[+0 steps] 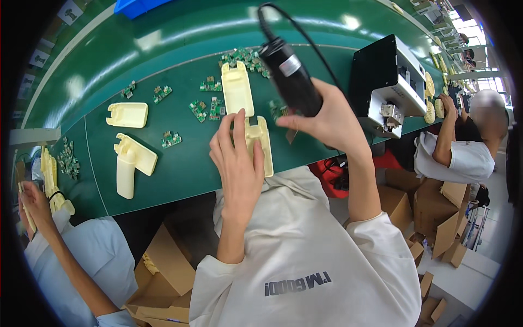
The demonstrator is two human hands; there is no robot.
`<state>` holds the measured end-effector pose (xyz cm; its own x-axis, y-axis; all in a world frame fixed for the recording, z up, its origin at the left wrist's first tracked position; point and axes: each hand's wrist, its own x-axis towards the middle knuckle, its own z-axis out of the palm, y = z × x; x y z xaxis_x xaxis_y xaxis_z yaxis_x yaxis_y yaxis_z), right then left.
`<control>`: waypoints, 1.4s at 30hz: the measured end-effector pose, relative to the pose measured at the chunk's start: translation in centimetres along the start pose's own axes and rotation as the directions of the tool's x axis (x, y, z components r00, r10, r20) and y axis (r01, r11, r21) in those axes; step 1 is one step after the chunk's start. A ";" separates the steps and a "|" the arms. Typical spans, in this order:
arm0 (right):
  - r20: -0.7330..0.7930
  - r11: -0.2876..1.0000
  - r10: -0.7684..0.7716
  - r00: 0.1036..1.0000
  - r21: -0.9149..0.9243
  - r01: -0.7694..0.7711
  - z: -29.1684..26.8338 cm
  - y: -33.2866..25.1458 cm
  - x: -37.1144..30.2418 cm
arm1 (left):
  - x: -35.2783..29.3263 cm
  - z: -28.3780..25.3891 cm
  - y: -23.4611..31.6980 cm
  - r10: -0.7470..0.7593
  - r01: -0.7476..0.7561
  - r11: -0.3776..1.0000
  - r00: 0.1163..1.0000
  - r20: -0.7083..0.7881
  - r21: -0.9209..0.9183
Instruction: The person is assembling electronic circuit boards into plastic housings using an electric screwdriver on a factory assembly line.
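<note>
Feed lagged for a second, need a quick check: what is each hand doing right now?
Left hand: open, fingers spread, pressing flat on the cream plastic housing.
Right hand: closed around the black electric screwdriver, held over the green bench.

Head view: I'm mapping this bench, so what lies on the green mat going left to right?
Flat cream housing → cream handle-shaped housing → small green circuit board → left hand on a cream shell → right hand gripping the black electric screwdriver → black-and-white machine.

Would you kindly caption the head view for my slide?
Left hand steadies a cream plastic housing on the green bench while right hand grips a black electric screwdriver.
</note>
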<state>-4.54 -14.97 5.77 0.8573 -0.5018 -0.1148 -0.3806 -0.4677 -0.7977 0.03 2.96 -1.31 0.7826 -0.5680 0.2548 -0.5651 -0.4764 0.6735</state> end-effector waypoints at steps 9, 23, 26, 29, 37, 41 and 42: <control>0.416 0.999 -0.037 0.909 0.046 0.020 1.1 2.1 1.2 | 1.6 -1.9 -2.3 0.155 -0.103 0.952 0.974 0.164 -0.289; 0.324 0.985 0.034 0.945 0.152 -0.087 1.8 1.8 0.7 | 3.2 -1.7 -3.1 0.372 -0.367 0.928 0.923 0.101 -0.066; 0.271 0.976 0.067 0.960 0.181 -0.119 2.1 2.3 0.6 | 3.2 -1.3 -3.4 0.341 -0.328 0.937 0.934 0.108 -0.121; 0.269 0.968 0.122 0.955 0.182 -0.175 2.0 2.5 0.6 | 3.2 -1.0 -3.3 0.320 -0.299 0.937 0.942 0.100 -0.183; 0.329 0.970 0.082 0.941 0.191 -0.152 1.4 2.7 0.9 | 3.1 -1.1 -3.2 0.228 -0.194 0.951 0.966 0.125 -0.240; 0.340 0.979 0.108 0.934 0.125 -0.159 1.5 2.7 1.1 | 3.0 -0.9 -3.4 0.291 -0.269 0.946 0.950 0.116 -0.179; 0.337 0.983 0.124 0.933 0.087 -0.162 1.5 2.7 1.1 | 3.0 -0.9 -3.2 0.291 -0.269 0.947 0.950 0.114 -0.176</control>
<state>-4.14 -15.74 2.58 0.8697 -0.2809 -0.4058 -0.4830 -0.3155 -0.8168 4.41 3.38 -2.04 0.5491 -0.7549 0.3587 -0.6994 -0.1801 0.6917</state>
